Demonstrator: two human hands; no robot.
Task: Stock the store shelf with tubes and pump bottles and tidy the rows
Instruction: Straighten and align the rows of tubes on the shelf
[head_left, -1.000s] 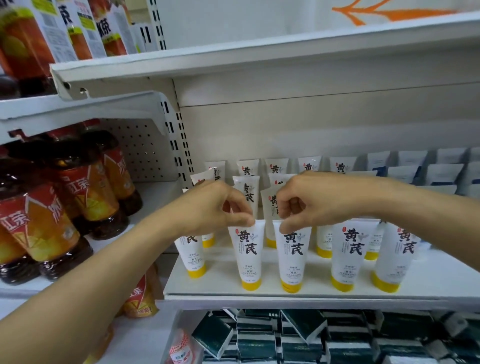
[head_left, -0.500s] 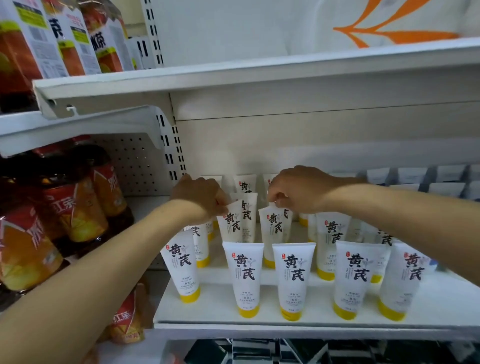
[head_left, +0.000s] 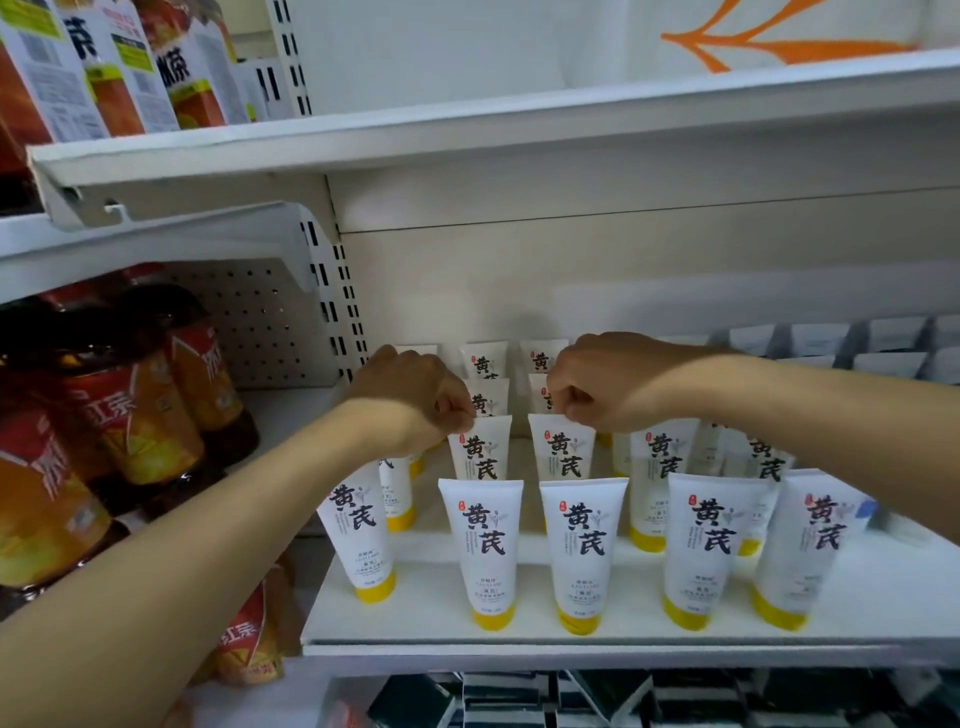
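Fingertips pinching crimped tops: left hand (head_left: 415, 400) on the second-row left tube (head_left: 479, 448), right hand (head_left: 597, 384) on the second-row right tube (head_left: 563, 447). Both hands shifted back from the front-row tubes (head_left: 535, 551) gripped a second earlier. Front row apparently squared; tidying now at the row behind on the shelf (head_left: 571, 631). Thumb contact obscured, probably underneath.

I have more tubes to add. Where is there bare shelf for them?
Bare white shelf runs along the front edge, before the front-row tubes, and past the rightmost tube. Behind, where both hands pinch second-row tubes, it is crowded.
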